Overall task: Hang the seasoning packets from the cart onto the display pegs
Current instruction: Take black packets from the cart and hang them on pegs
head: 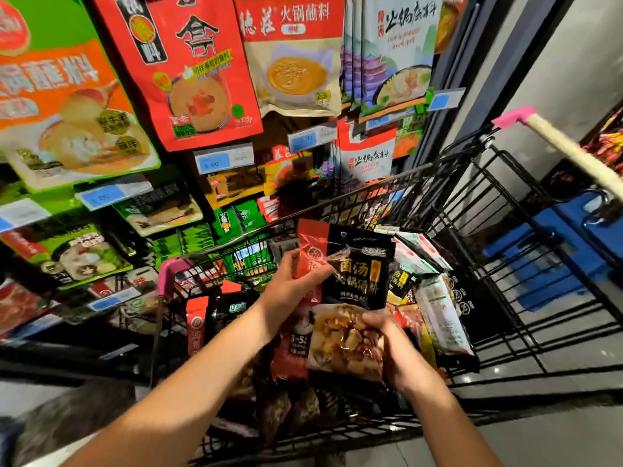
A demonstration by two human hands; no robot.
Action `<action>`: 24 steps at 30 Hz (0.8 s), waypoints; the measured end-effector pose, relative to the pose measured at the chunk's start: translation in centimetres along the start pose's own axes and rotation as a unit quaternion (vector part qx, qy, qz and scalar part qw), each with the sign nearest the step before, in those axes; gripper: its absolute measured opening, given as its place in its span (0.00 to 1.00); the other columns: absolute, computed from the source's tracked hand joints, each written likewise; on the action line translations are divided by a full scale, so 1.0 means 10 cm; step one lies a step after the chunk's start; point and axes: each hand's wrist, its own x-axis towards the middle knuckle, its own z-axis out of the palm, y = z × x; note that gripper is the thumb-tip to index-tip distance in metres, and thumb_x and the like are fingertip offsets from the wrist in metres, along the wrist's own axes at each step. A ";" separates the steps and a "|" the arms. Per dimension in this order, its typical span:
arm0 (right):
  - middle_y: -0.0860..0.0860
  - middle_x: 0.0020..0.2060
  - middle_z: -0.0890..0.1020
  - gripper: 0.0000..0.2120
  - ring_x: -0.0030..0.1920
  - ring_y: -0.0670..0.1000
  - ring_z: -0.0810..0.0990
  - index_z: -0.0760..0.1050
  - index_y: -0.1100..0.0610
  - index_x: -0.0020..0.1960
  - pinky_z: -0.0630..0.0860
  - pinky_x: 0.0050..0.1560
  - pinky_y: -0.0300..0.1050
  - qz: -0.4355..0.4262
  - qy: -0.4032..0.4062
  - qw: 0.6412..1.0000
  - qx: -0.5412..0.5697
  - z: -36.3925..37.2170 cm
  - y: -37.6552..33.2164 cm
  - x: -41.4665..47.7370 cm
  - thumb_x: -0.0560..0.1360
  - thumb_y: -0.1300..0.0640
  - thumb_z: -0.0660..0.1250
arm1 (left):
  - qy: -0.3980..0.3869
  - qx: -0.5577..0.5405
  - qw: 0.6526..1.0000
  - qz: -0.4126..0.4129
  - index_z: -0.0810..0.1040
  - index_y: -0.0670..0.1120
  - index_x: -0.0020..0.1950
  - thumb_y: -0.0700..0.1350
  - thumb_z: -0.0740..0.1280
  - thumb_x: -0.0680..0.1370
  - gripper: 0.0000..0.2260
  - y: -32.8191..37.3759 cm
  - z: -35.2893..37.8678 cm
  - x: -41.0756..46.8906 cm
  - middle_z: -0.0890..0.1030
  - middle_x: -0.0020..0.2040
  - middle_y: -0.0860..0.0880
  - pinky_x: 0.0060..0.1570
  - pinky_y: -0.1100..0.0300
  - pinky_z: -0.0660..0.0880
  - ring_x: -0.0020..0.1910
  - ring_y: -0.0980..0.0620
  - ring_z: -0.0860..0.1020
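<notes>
Over the black wire cart (448,183), my left hand (293,284) grips a black seasoning packet (360,264) with gold lettering, together with a red packet (312,246) behind it. My right hand (391,345) grips the lower edge of the same black packet, at its clear window showing brown contents (340,342). Several more packets (438,308) lie heaped in the cart below and to the right. The peg display (202,79) rises to the left and ahead, hung with red, orange, beige and white packets.
Blue price tags (222,160) stick out from the peg ends between the rows. The cart's pink-capped handle (515,117) crosses the upper right. A blue crate (556,251) sits on the floor beyond the cart. Grey floor lies to the right.
</notes>
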 end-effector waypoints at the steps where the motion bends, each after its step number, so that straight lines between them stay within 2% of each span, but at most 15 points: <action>1: 0.63 0.62 0.82 0.44 0.62 0.65 0.82 0.75 0.53 0.71 0.77 0.63 0.70 -0.003 -0.023 1.000 0.001 0.03 0.01 0.02 0.58 0.43 0.82 | -0.006 0.012 1.000 -0.003 0.62 0.54 0.76 0.65 0.79 0.65 0.45 -0.05 -0.08 -0.07 0.79 0.62 0.49 0.50 0.58 0.81 0.52 0.54 0.84; 2: 0.63 0.61 0.83 0.44 0.61 0.66 0.83 0.76 0.55 0.69 0.77 0.63 0.71 0.001 -0.037 0.999 -0.011 0.09 0.00 0.03 0.56 0.42 0.83 | -0.003 0.030 0.999 -0.016 0.59 0.57 0.79 0.69 0.79 0.59 0.54 -0.11 -0.14 -0.14 0.79 0.64 0.48 0.58 0.51 0.80 0.56 0.51 0.83; 3: 0.63 0.60 0.84 0.45 0.60 0.66 0.83 0.76 0.55 0.68 0.77 0.61 0.71 0.001 -0.048 0.999 -0.023 0.14 0.00 0.03 0.55 0.42 0.83 | -0.001 0.025 0.999 -0.038 0.57 0.58 0.80 0.71 0.79 0.56 0.58 -0.20 -0.20 -0.19 0.79 0.65 0.47 0.63 0.44 0.77 0.59 0.47 0.82; 4: 0.64 0.58 0.84 0.44 0.58 0.67 0.84 0.76 0.56 0.67 0.79 0.59 0.71 -0.007 -0.050 0.998 -0.037 0.21 -0.01 0.04 0.54 0.43 0.83 | 0.001 -0.018 0.998 -0.056 0.60 0.57 0.79 0.70 0.80 0.54 0.58 -0.29 -0.25 -0.23 0.80 0.64 0.45 0.64 0.40 0.76 0.59 0.44 0.82; 6: 0.64 0.56 0.84 0.40 0.54 0.66 0.85 0.75 0.57 0.63 0.81 0.55 0.67 -0.024 -0.048 0.996 -0.064 0.36 -0.01 0.08 0.56 0.43 0.82 | 0.035 -0.125 0.986 -0.106 0.70 0.52 0.73 0.65 0.83 0.53 0.52 -0.42 -0.33 -0.27 0.83 0.59 0.40 0.63 0.38 0.77 0.55 0.40 0.83; 8: 0.65 0.58 0.83 0.44 0.55 0.65 0.85 0.75 0.57 0.63 0.82 0.55 0.66 -0.036 -0.050 0.994 -0.093 0.52 0.01 0.12 0.54 0.40 0.84 | 0.066 -0.160 0.975 -0.140 0.76 0.45 0.70 0.57 0.82 0.62 0.40 -0.46 -0.39 -0.34 0.84 0.57 0.37 0.60 0.41 0.78 0.53 0.39 0.83; 9: 0.64 0.59 0.83 0.46 0.56 0.64 0.84 0.74 0.55 0.65 0.81 0.57 0.65 -0.048 -0.057 0.991 -0.109 0.58 0.02 0.13 0.53 0.38 0.84 | 0.075 -0.170 0.971 -0.153 0.78 0.42 0.68 0.54 0.79 0.68 0.32 -0.49 -0.43 -0.37 0.84 0.57 0.36 0.56 0.45 0.79 0.52 0.40 0.83; 11: 0.56 0.60 0.84 0.45 0.57 0.57 0.85 0.71 0.47 0.68 0.82 0.59 0.60 -0.080 -0.074 0.984 -0.140 0.72 0.05 0.11 0.56 0.38 0.84 | 0.070 -0.210 0.961 -0.167 0.79 0.41 0.67 0.49 0.74 0.77 0.21 -0.55 -0.51 -0.42 0.83 0.57 0.33 0.44 0.50 0.82 0.49 0.38 0.83; 13: 0.48 0.56 0.86 0.44 0.55 0.50 0.86 0.66 0.38 0.69 0.84 0.54 0.49 -0.098 -0.087 0.977 -0.167 0.78 0.10 0.11 0.58 0.41 0.83 | 0.063 -0.247 0.953 -0.166 0.78 0.43 0.67 0.47 0.72 0.78 0.19 -0.58 -0.57 -0.46 0.84 0.53 0.33 0.38 0.50 0.82 0.44 0.37 0.85; 15: 0.45 0.55 0.86 0.44 0.55 0.49 0.86 0.64 0.32 0.67 0.83 0.52 0.45 -0.096 -0.093 0.974 -0.184 0.83 0.11 0.12 0.59 0.43 0.83 | 0.074 -0.244 0.954 -0.160 0.78 0.43 0.67 0.47 0.73 0.77 0.20 -0.64 -0.63 -0.46 0.84 0.53 0.34 0.40 0.48 0.82 0.45 0.36 0.85; 16: 0.46 0.55 0.86 0.44 0.55 0.50 0.86 0.64 0.31 0.67 0.83 0.53 0.46 -0.086 -0.094 0.975 -0.182 0.85 0.12 0.14 0.58 0.43 0.84 | 0.070 -0.235 0.956 -0.160 0.78 0.42 0.67 0.48 0.74 0.76 0.21 -0.68 -0.65 -0.45 0.84 0.55 0.33 0.44 0.45 0.83 0.47 0.35 0.84; 17: 0.48 0.56 0.86 0.45 0.56 0.52 0.86 0.67 0.35 0.69 0.83 0.54 0.49 -0.073 -0.101 0.977 -0.174 0.85 0.14 0.16 0.57 0.42 0.84 | 0.058 -0.225 0.959 -0.165 0.77 0.41 0.67 0.49 0.75 0.75 0.23 -0.72 -0.67 -0.44 0.83 0.56 0.32 0.49 0.42 0.82 0.51 0.33 0.83; 19: 0.53 0.57 0.86 0.43 0.56 0.56 0.86 0.71 0.48 0.72 0.83 0.56 0.55 -0.058 -0.101 0.980 -0.160 0.85 0.16 0.21 0.60 0.47 0.84 | 0.035 -0.196 0.965 -0.173 0.77 0.43 0.68 0.53 0.77 0.74 0.27 -0.81 -0.72 -0.42 0.83 0.58 0.34 0.59 0.37 0.79 0.56 0.33 0.82; 21: 0.57 0.58 0.86 0.39 0.56 0.60 0.86 0.71 0.52 0.71 0.83 0.57 0.61 -0.056 -0.097 0.984 -0.141 0.83 0.20 0.24 0.63 0.54 0.81 | 0.029 -0.179 0.967 -0.177 0.75 0.47 0.69 0.57 0.79 0.71 0.31 -0.83 -0.77 -0.41 0.84 0.58 0.38 0.62 0.38 0.78 0.57 0.35 0.83; 24: 0.61 0.59 0.84 0.39 0.58 0.64 0.85 0.69 0.54 0.73 0.81 0.58 0.67 -0.040 -0.097 0.987 -0.125 0.79 0.28 0.32 0.65 0.58 0.79 | 0.034 -0.165 0.973 -0.161 0.73 0.54 0.69 0.57 0.78 0.68 0.31 -0.79 -0.85 -0.41 0.86 0.57 0.44 0.58 0.43 0.80 0.55 0.41 0.85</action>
